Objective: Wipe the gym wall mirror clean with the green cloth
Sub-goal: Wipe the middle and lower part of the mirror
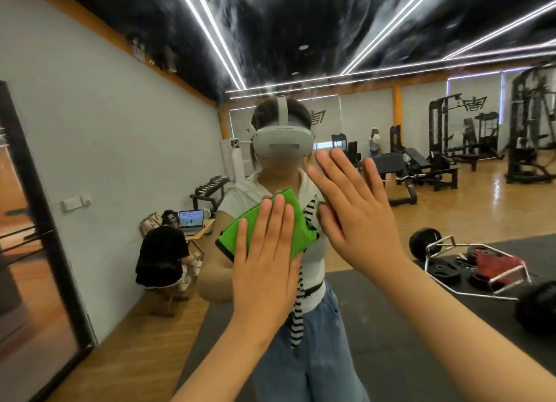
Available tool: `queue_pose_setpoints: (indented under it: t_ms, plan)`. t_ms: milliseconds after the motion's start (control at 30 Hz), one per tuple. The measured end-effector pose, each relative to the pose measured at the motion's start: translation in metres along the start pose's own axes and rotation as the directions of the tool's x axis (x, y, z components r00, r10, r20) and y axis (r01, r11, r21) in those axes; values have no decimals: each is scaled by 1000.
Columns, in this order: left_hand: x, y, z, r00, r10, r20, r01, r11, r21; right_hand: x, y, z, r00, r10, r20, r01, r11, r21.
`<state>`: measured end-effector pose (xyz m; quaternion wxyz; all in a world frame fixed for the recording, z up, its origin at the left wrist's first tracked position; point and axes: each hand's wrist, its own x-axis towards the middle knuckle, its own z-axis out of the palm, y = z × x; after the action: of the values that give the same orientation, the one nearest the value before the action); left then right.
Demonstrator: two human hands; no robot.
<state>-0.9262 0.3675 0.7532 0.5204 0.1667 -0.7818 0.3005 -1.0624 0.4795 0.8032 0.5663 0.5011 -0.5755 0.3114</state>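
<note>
The wall mirror (391,326) fills nearly the whole view, and the gym and my own reflection show in it. My left hand (266,257) lies flat with straight fingers on the green cloth (298,221), pressing it against the glass at chest height. The cloth sticks out above and to both sides of that hand. My right hand (358,212) is spread flat on the mirror just right of the cloth, fingers straight, holding nothing.
A black frame (39,221) marks the mirror's left edge. Reflected are a seated person with a laptop (191,221) at the left wall, a dumbbell rack, benches, weight machines, and a hex bar with plates (469,263) on a dark mat.
</note>
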Motion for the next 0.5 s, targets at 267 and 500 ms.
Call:
queue_pose_setpoints:
  t_ms: [267, 500]
  plan:
    - [-22, 30, 7, 990, 132, 59, -131, 991, -21, -16, 49, -37, 940, 333, -72, -329, 943, 52]
    - [54, 51, 1, 994, 112, 2, -112, 994, -1, -32, 76, -22, 985, 157, -70, -164, 981, -107]
